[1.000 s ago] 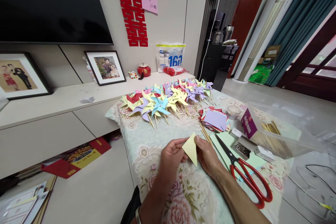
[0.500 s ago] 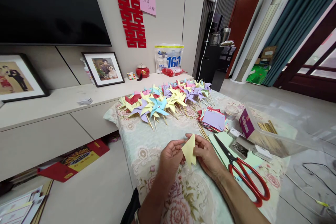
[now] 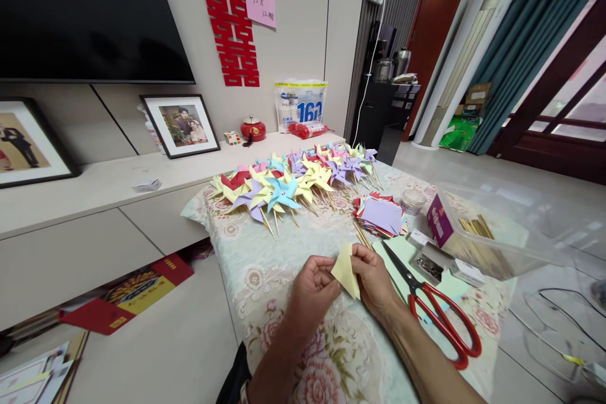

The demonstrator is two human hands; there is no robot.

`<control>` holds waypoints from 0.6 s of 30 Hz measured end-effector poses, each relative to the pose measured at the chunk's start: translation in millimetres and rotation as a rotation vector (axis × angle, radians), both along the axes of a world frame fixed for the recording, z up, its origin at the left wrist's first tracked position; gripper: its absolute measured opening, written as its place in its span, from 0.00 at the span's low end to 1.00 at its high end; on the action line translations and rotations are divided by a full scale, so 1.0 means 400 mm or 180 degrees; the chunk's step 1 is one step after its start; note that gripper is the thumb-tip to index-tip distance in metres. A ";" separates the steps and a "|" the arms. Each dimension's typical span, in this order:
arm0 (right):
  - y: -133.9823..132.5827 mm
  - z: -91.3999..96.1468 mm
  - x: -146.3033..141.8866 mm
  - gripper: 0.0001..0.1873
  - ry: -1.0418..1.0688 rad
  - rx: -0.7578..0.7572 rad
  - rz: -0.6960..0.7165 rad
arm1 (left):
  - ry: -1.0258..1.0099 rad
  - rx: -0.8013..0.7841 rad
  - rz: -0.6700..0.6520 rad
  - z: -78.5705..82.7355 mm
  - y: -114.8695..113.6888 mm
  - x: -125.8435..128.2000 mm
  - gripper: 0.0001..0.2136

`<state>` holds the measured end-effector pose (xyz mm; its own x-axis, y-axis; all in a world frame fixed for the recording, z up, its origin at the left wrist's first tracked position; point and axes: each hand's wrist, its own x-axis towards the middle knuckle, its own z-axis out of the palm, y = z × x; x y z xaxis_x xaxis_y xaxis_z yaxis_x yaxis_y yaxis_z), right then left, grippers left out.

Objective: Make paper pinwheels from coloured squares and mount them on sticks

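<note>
A folded piece of pale yellow paper [image 3: 346, 270] is held up between my two hands over the flowered tablecloth. My left hand [image 3: 312, 287] pinches its left edge, fingers curled. My right hand [image 3: 373, 276] grips its right side, thumb in front. Right of my right hand lie scissors [image 3: 426, 293] with red handles, blades spread, on light green paper [image 3: 395, 265]. Beyond my hands is a stack of coloured paper squares [image 3: 382, 213]. Many finished paper pinwheels [image 3: 284, 192] on sticks cover the far part of the table.
At the right, a clear plastic tub [image 3: 502, 237] holds wooden sticks [image 3: 478, 227]. A small open box of metal pins [image 3: 429, 267] sits by the scissors. Behind the pinwheels, a white cabinet [image 3: 165, 192] carries a framed photo [image 3: 180, 125] and a red pot [image 3: 253, 129].
The yellow paper has been turned and pressed into a narrower shape, its stepped right edge now covered by my right fingers. My left hand has shifted slightly right. The view has moved a little.
</note>
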<state>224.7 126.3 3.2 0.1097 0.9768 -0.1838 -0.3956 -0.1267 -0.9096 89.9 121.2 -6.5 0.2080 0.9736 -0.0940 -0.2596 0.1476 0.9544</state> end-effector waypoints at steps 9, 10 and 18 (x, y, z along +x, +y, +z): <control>-0.016 0.017 0.000 0.18 0.0239 0.0237 0.0684 | 0.0023 0.0041 0.0242 -0.006 -0.001 -0.010 0.14; -0.016 0.018 0.003 0.18 0.0321 0.0249 0.0772 | -0.0041 0.0020 0.0256 -0.005 0.000 -0.011 0.14; -0.019 0.012 0.017 0.17 0.0760 0.0135 0.1033 | -0.0849 -0.0444 0.0224 0.010 0.000 -0.027 0.11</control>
<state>231.3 118.8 7.9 -0.2464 0.9610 -0.1255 -0.5420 -0.2440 -0.8042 79.1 121.4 -2.5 0.1760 0.9680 -0.1789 -0.5124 0.2453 0.8230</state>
